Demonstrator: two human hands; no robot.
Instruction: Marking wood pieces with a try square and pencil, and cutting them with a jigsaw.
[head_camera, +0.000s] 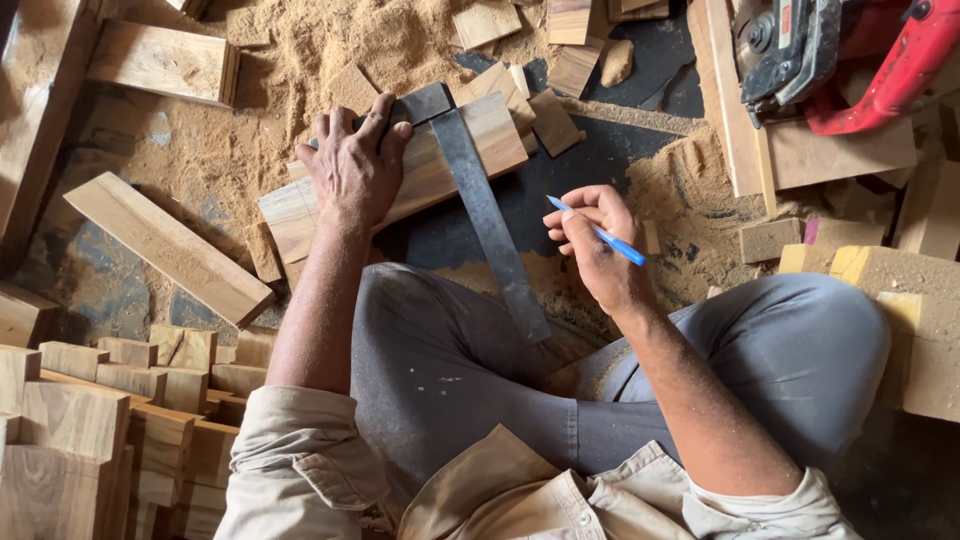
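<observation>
Down on the sawdust-strewn floor (150, 150), the left hand (352, 165) presses flat, fingers spread, on a pale wooden block (420, 175) whose long axis climbs from lower left to upper right. Across it lies a dark metal square (485, 215), its blade running toward the knees. The right hand (600, 250) pinches a blue pen (600, 234), tip pointing upper left.

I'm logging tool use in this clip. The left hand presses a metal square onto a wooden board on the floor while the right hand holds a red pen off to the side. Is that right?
Not quite: the pen is blue, not red. The head view shows the right hand holding it off to the side, while the left hand presses the metal square onto the wooden board on the floor.
</observation>
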